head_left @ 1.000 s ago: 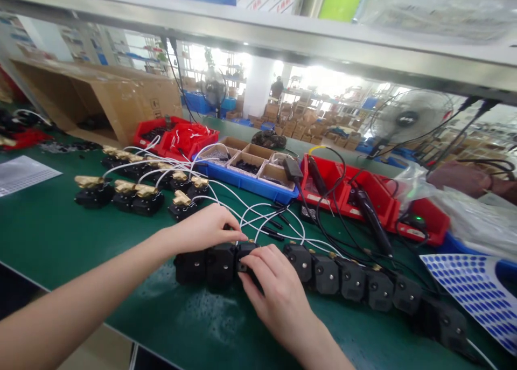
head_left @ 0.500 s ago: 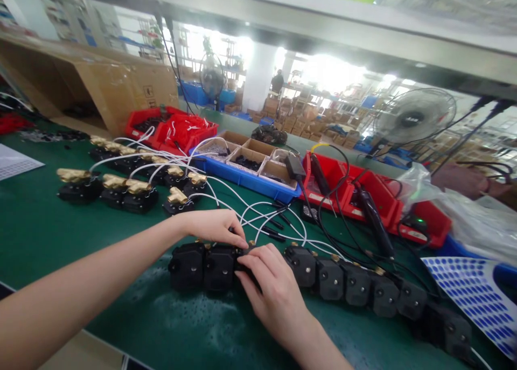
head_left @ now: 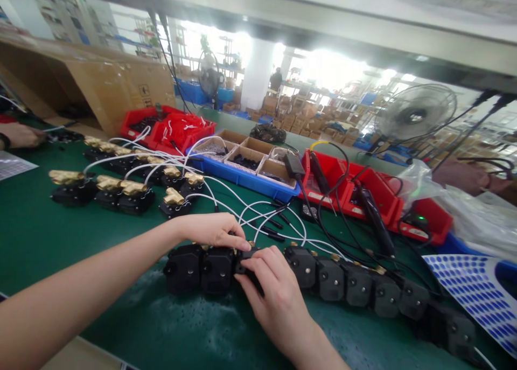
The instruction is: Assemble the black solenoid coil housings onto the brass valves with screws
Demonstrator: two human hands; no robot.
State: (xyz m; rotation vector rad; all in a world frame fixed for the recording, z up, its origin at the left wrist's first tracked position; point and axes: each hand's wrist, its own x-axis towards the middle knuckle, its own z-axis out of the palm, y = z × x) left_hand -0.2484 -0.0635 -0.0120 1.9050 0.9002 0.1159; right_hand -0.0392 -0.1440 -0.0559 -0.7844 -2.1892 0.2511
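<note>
A black box-shaped unit (head_left: pixel 244 256) with a brass fitting on top stands in the row at the bench's front, largely covered by my hands. My right hand (head_left: pixel 277 292) is closed round its front and right side, thumb low and fingers across the upper part. From behind and above, my left hand (head_left: pixel 220 231) bends over the same unit with curled fingers, thumb at its top edge; the other fingertips are hidden. Two like black units (head_left: pixel 200 270) stand just left of it. Several more black units (head_left: pixel 357 287) run off to the right.
Behind lie white cables (head_left: pixel 258 214), a blue tray of small parts (head_left: pixel 246 176) and red bins (head_left: pixel 347 189) with black tools. Units with brass fittings (head_left: pixel 133 188) stand at left, near a cardboard box (head_left: pixel 121 90). Another person's hand (head_left: pixel 23 135) is at the far left.
Another person's hand has come into view at the far left. My hands stay on the same unit, with my left thumb shifted slightly to the right.
</note>
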